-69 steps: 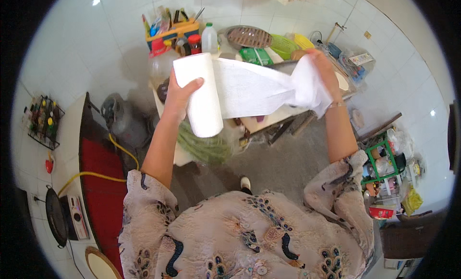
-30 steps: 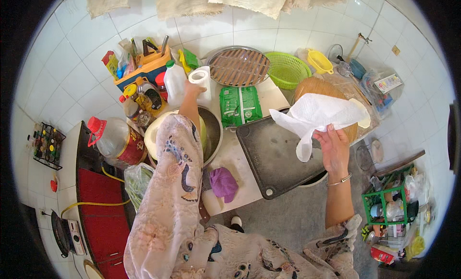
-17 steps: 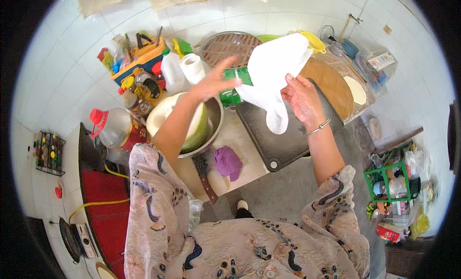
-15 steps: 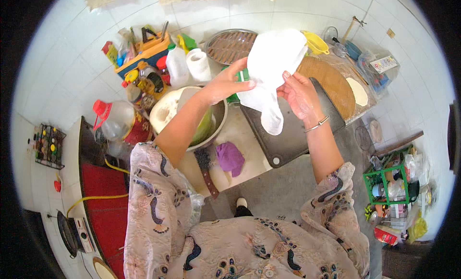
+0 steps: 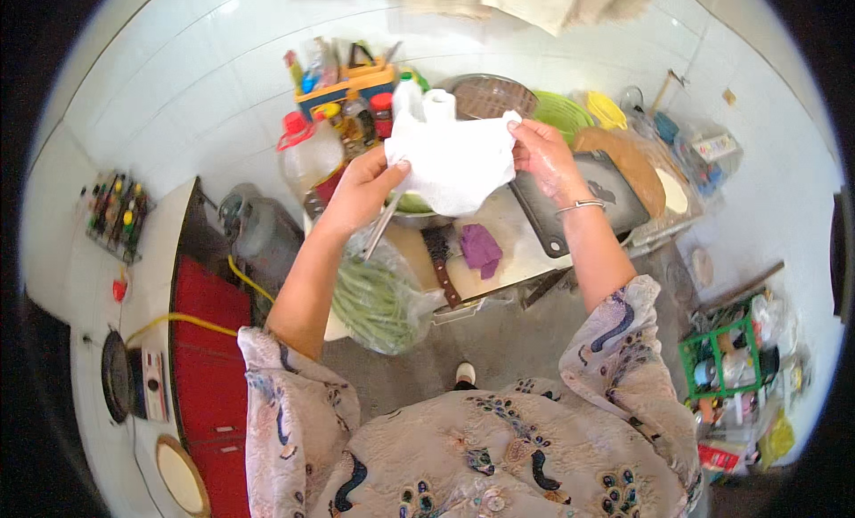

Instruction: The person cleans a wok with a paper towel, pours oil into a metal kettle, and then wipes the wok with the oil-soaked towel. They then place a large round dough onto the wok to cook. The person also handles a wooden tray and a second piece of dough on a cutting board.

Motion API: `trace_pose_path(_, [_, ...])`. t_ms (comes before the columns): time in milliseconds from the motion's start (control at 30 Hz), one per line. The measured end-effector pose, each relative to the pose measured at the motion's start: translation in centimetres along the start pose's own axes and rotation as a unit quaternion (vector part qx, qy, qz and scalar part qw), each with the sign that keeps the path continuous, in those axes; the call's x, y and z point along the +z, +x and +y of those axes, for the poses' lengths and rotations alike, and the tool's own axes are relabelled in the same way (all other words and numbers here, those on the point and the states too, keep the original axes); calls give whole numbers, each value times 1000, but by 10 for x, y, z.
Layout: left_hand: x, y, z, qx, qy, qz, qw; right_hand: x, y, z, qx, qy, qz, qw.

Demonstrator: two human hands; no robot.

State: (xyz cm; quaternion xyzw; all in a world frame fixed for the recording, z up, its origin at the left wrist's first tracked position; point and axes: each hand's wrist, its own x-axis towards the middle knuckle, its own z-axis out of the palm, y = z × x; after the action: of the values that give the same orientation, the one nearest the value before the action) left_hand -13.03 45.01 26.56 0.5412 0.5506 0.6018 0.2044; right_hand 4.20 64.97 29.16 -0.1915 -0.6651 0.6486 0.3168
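A white cloth [image 5: 454, 166] is stretched in the air between my two hands, above the worktop. My left hand [image 5: 367, 184] pinches its left edge between thumb and fingers. At the upper right corner, my right hand [image 5: 548, 157], with a bangle on the wrist, grips the cloth. Behind and below it, a metal basin with a green-rinded gourd [image 5: 411, 203] is mostly hidden. A purple cloth [image 5: 481, 251] lies beside a cleaver [image 5: 443, 273] with a brown handle. The dark rectangular board [image 5: 574, 206] is under and beside my right hand.
A clear bag of green beans [image 5: 378, 309] sits at the worktop's left front. Bottles [image 5: 356, 122] and an orange-and-blue caddy [image 5: 347, 90] stand at the back left. Toward the right are a green basket [image 5: 563, 115], a round brown board [image 5: 637, 171] and a flat pale round [image 5: 671, 190].
The cloth has gone from hanging bunched to spread out between my hands, and is lower and further left. My view has shifted, bringing the bag of green beans into sight.
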Motion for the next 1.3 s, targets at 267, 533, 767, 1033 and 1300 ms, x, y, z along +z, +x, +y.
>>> trace_pose_path(267, [-81, -152, 46, -51, -124, 263, 955, 188, -98, -18, -139, -96, -133, 977])
trace_pose_path(533, [-148, -300, 91, -71, 98, 398, 909, 299, -150, 16, -345, -224, -286, 866])
trace_pose_path(767, [-192, -395, 102, -267, 353, 196, 875, 375, -157, 7, -406, -350, -327, 778])
trace_pose_path(1033, [-182, -415, 61, 5, -464, 445, 766, 495, -136, 71, -503, -170, -209, 821])
trace_pose_path(1300, [-162, -386, 15, 42, -548, 584, 598, 589, -163, 129, -567, -98, -286, 767])
